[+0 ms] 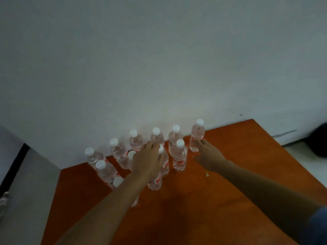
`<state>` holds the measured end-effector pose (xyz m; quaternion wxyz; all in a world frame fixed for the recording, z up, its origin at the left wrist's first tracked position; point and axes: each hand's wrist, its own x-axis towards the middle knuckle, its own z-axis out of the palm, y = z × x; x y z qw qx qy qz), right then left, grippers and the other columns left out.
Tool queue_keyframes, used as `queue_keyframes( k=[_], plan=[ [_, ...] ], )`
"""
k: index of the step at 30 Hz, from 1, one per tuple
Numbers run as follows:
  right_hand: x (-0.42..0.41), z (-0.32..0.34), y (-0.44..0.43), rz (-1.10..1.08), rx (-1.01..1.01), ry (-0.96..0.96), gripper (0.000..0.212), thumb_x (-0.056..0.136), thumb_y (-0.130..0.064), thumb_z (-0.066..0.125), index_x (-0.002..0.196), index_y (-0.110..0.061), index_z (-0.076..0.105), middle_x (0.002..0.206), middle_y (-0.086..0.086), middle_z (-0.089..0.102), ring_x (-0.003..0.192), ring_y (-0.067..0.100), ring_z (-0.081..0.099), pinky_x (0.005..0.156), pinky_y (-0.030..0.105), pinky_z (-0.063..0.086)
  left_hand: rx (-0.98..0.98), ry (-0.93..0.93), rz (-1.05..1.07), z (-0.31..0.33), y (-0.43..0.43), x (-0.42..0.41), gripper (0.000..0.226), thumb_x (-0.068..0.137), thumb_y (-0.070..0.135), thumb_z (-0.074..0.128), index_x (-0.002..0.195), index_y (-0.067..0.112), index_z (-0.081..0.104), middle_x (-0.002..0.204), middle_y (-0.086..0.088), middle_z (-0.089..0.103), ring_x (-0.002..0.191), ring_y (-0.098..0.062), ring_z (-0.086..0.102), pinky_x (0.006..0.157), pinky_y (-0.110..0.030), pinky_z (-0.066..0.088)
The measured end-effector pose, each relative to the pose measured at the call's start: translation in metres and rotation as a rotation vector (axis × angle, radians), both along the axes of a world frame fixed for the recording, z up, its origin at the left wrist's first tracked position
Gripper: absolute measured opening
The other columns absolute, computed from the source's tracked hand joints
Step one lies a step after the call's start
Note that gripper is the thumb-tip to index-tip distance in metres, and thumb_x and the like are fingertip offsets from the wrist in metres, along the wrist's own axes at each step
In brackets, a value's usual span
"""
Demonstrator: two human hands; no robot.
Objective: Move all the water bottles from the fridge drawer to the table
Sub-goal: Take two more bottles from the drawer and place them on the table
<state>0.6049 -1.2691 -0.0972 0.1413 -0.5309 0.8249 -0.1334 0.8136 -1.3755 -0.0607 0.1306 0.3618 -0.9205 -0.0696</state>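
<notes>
Carefully now: your left hand (148, 160) is gripping the top of a bottle (155, 183) standing in the crowded cluster (179, 156) on the surface (230, 174), while the fingers of your right hand (208, 154), loosely straight, are touching the end bottle (196, 137). Any nudge is risking toppling its neighbours.

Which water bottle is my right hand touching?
The rightmost bottle in the back row: it stands apart from the rest, and the right hand touches its lower part.

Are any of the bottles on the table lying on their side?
No, each water bottle in view stands upright on the orange table.
</notes>
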Motion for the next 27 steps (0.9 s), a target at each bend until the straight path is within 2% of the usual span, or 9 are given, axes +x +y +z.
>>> queue_keyframes(
  k=[2,5,9,14,19,21,24,27],
  plan=[
    [-0.01,0.006,0.031,-0.081,0.047,0.052,0.055,0.093,-0.029,0.056,0.143,-0.023,0.034,0.139,0.005,0.043,0.119,0.025,0.052,0.096,0.036,0.046,0.019,0.017,-0.108,0.007,0.013,-0.018,0.034,0.098,0.038,0.042,0.128,0.023,0.049,0.12,0.002,0.062,0.096,-0.015,0.063,0.075,-0.03,0.055],
    [-0.03,0.015,0.092,-0.194,0.113,0.088,0.045,0.096,-0.034,0.052,0.138,-0.021,0.043,0.136,0.004,0.045,0.117,0.024,0.052,0.094,0.036,0.047,0.025,-0.052,-0.27,0.01,0.046,-0.057,0.027,0.097,0.037,0.046,0.116,0.021,0.056,0.11,0.002,0.066,0.086,-0.012,0.064,0.069,-0.026,0.052],
    [-0.058,0.027,0.204,-0.39,0.136,0.122,0.039,0.096,-0.037,0.051,0.132,-0.021,0.05,0.13,0.003,0.052,0.112,0.022,0.055,0.089,0.033,0.049,0.048,-0.169,-0.538,0.004,0.116,-0.121,0.022,0.094,0.035,0.049,0.108,0.019,0.056,0.103,-0.002,0.063,0.087,-0.018,0.062,0.075,-0.033,0.054],
    [-0.064,0.038,0.382,-0.7,0.158,0.149,0.034,0.094,-0.038,0.053,0.124,-0.022,0.057,0.119,0.0,0.059,0.101,0.018,0.059,0.079,0.025,0.045,-0.006,-0.326,-0.799,-0.008,0.248,-0.191,0.029,0.094,0.039,0.046,0.111,0.016,0.055,0.111,-0.006,0.062,0.1,-0.027,0.061,0.08,-0.037,0.049],
    [-0.059,0.035,0.575,-0.941,0.176,0.132,0.034,0.092,-0.042,0.053,0.121,-0.025,0.058,0.118,-0.002,0.06,0.102,0.021,0.06,0.08,0.031,0.046,0.101,-0.318,-0.96,-0.014,0.413,-0.248,0.017,0.09,0.039,0.051,0.092,0.023,0.057,0.093,0.001,0.065,0.08,-0.018,0.063,0.076,-0.038,0.056],
    [-0.056,0.033,0.647,-1.022,0.185,0.12,0.034,0.092,-0.042,0.054,0.121,-0.025,0.058,0.118,-0.001,0.06,0.101,0.021,0.059,0.08,0.031,0.046,0.106,-0.33,-1.027,-0.018,0.484,-0.263,0.019,0.09,0.039,0.052,0.096,0.022,0.058,0.092,0.001,0.065,0.08,-0.018,0.063,0.074,-0.037,0.056],
    [-0.048,0.033,0.74,-1.14,0.187,0.102,0.034,0.092,-0.04,0.055,0.121,-0.023,0.06,0.119,-0.001,0.061,0.104,0.021,0.059,0.081,0.031,0.045,0.084,-0.34,-1.128,-0.027,0.581,-0.278,0.029,0.092,0.041,0.05,0.111,0.02,0.057,0.104,-0.003,0.065,0.088,-0.021,0.062,0.079,-0.037,0.054],
    [-0.045,0.033,0.817,-1.247,0.204,0.089,0.034,0.09,-0.043,0.055,0.118,-0.026,0.06,0.118,-0.003,0.063,0.102,0.018,0.059,0.083,0.033,0.049,0.063,-0.351,-1.221,-0.031,0.662,-0.295,0.032,0.093,0.04,0.048,0.117,0.019,0.056,0.11,-0.002,0.064,0.095,-0.021,0.061,0.083,-0.036,0.052]
  ],
)
